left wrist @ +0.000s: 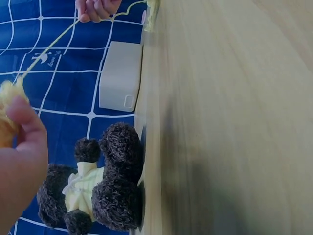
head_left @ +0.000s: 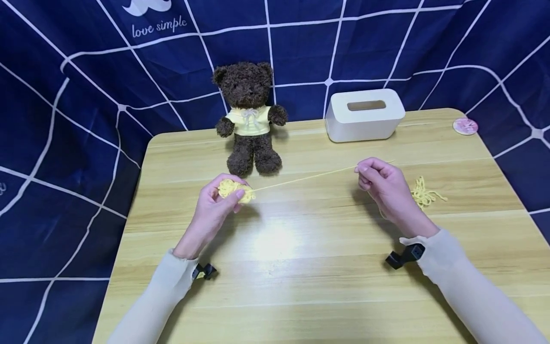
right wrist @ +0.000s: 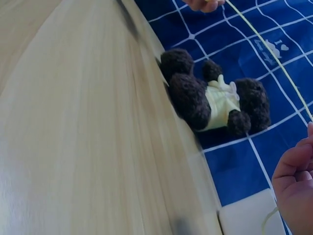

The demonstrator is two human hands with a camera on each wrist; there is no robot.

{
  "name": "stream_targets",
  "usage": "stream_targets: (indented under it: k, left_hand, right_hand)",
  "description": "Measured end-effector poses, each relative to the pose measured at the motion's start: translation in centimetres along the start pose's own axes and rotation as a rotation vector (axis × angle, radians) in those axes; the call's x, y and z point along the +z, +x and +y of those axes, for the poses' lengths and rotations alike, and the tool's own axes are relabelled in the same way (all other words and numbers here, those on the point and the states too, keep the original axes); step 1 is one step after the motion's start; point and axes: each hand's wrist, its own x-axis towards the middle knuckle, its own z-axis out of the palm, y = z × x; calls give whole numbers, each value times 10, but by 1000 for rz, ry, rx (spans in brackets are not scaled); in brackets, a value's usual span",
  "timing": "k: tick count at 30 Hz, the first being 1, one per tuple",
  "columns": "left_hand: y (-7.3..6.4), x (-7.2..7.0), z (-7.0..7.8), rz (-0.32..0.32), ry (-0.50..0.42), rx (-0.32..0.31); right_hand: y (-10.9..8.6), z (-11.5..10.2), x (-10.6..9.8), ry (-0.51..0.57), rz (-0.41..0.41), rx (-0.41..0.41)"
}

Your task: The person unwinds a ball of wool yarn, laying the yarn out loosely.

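Observation:
A small bundle of yellow yarn (head_left: 232, 189) is held between the thumb and fingers of my left hand (head_left: 210, 205). From it a single yellow strand (head_left: 302, 178) runs taut, rising slightly, across to my right hand (head_left: 384, 191), whose thumb and fingertips pinch it. Past those fingertips a short bit of strand sticks out, and more yarn hangs below the hand. A loose heap of yellow yarn (head_left: 423, 193) lies on the table behind the right wrist. In the left wrist view the bundle (left wrist: 9, 105) shows only in part, at the frame's edge.
A dark brown teddy bear (head_left: 249, 114) in a yellow top stands at the table's back, against a blue checked cloth (head_left: 309, 52). To its right is a white tissue box (head_left: 365, 117). A round pink disc (head_left: 465, 126) lies at the wooden table's (head_left: 275, 296) far right corner.

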Motion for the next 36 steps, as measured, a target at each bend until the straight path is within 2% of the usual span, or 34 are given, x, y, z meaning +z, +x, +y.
stream_targets:
  k: [4,7,9,11,15,18,20,26,36]
  left_hand:
    - [2,-1,-2,76,-23,56]
    - [2,-2,-2,85,-50,98]
    - [2,-3,-2,71,-46,102]
    - [1,-5,-1,51,-20,67]
    - [-1,-6,0,34,132,-22]
    - [-1,-6,0,26,211,-32]
    - [-1,-5,-1,15,187,-22]
    - [1,-3,-3,-22,5,-24]
    - [0,-8,-4,-161,-31,12]
  right_hand:
    - [-2,-3,-7,26,25,-14]
    - [-3,-6,-12,35,33,-19]
    - [-5,-7,-14,46,38,-22]
    - [-5,-8,-16,58,44,-31]
    - [-6,-12,-18,78,58,-59]
    - [-6,-14,-16,79,64,-70]
    - [-5,-15,-15,81,64,-67]
    - [-4,-16,-14,84,69,-61]
    - [-1,-16,-18,125,82,-77]
